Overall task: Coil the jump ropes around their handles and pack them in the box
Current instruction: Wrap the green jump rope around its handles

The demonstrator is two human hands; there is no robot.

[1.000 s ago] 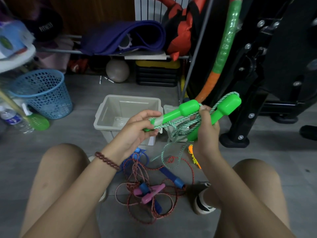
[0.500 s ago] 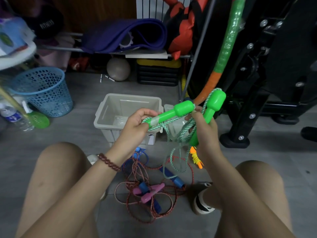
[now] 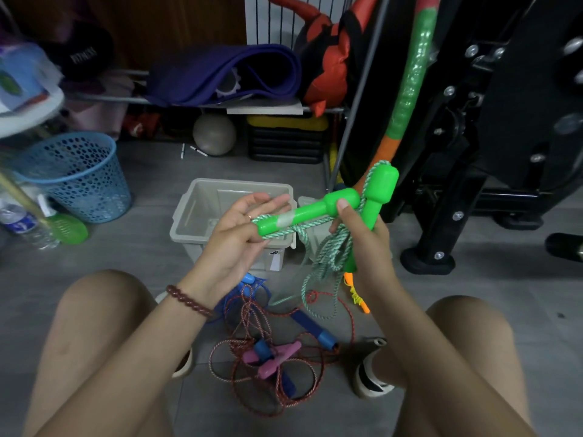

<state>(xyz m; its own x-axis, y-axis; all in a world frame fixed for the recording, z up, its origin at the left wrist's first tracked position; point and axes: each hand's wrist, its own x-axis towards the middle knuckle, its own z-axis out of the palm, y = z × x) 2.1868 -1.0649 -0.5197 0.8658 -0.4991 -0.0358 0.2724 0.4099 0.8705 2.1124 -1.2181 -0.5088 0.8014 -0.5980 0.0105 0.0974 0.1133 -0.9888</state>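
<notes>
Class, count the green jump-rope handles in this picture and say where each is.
2. The crosswise green handle spans between the left hand and right hand; the upright green handle stands tilted in the right hand's grip. None appears hidden.

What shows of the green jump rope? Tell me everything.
The green jump rope has two plastic-looking handles with bulbous ends, crossed; one bears a tape patch. Its green-white twisted cord is looped round them and hangs toward the floor. The right hand grips the crossing; the open left hand supports the taped handle's end, above the box.
</notes>
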